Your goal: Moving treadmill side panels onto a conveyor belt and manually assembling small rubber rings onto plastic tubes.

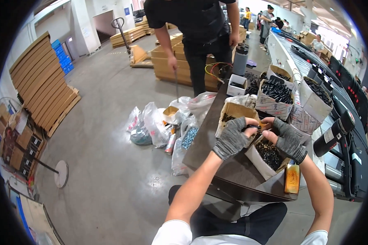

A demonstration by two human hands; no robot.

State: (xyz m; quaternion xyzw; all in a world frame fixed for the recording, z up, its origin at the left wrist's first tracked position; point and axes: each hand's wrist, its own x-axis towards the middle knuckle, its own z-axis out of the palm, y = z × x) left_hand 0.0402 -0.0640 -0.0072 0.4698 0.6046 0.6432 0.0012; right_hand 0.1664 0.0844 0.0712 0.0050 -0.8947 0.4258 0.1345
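Note:
Both my hands wear grey fingerless knit gloves and meet over a dark brown table (216, 163). My left hand (232, 138) pinches a small black part (253, 128) between thumb and fingers. My right hand (285, 136) grips the other end of the same small part, fingers curled. Just below the hands stands a white cardboard box (257, 161) full of small black parts. A brown cardboard box (233, 112) with black parts sits right behind my left hand.
An amber bottle (292, 177) stands at the table's near right corner. More boxes of black parts (276, 92) line the table toward a conveyor (335, 81). Plastic bags (155, 124) lie on the floor left. A person in black (200, 36) stands beyond. Stacked cardboard (41, 81) leans far left.

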